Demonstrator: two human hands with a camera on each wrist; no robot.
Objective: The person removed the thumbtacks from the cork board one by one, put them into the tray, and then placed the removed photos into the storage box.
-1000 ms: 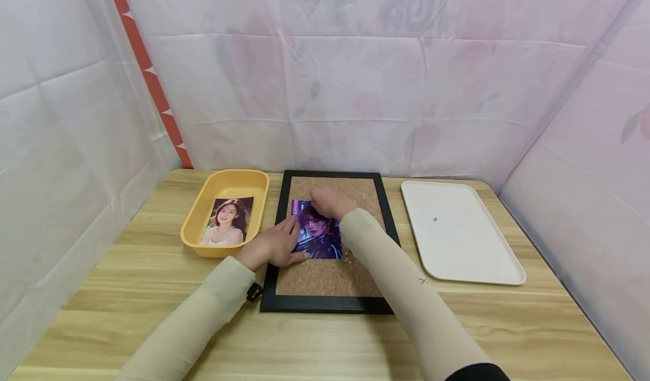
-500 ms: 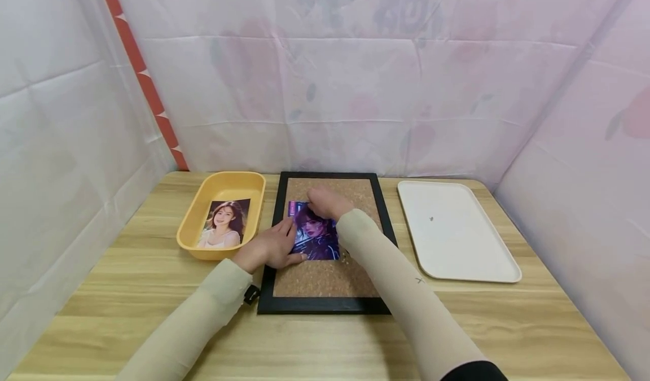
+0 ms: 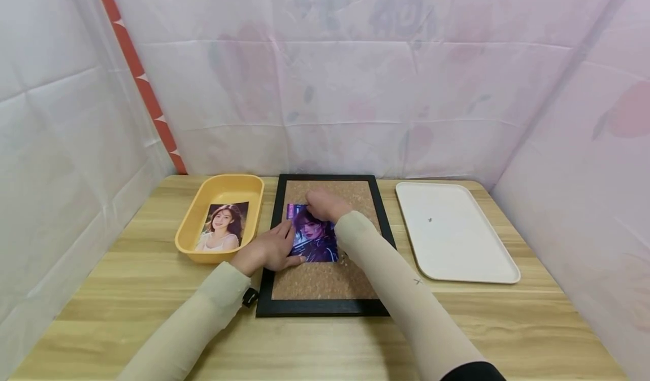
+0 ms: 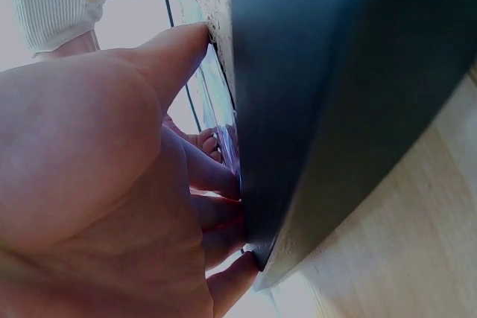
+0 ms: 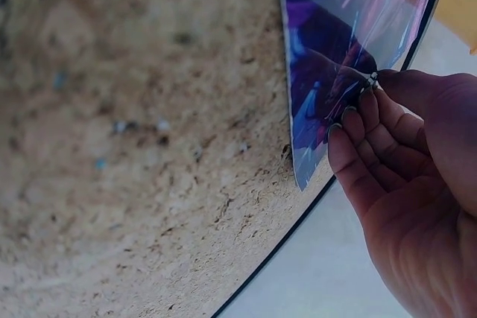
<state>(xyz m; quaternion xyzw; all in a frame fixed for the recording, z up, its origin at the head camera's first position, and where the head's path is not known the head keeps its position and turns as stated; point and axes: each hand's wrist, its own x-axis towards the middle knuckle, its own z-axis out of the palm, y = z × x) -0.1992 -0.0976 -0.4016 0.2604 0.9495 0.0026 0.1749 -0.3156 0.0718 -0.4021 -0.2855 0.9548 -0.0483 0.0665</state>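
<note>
A purple-blue photo print of a figure lies on a black-framed cork board. My left hand rests flat along its left side, fingers extended, thumb on the lower edge. In the left wrist view that hand's thumb and fingers reach over the black frame. At the photo's upper edge my right hand pinches a tiny shiny pin between thumb and index finger, right against the print's glossy face. Its other fingers curl in beside it.
To the left stands a yellow tub with a portrait photo in it. A white tray sits on the right, bearing a tiny dark speck. Fabric walls enclose the wooden table behind and at both sides.
The head view has shifted slightly, so everything appears a little lower and further left. Both hands keep their places on the photo, and the right still pinches the pin.
</note>
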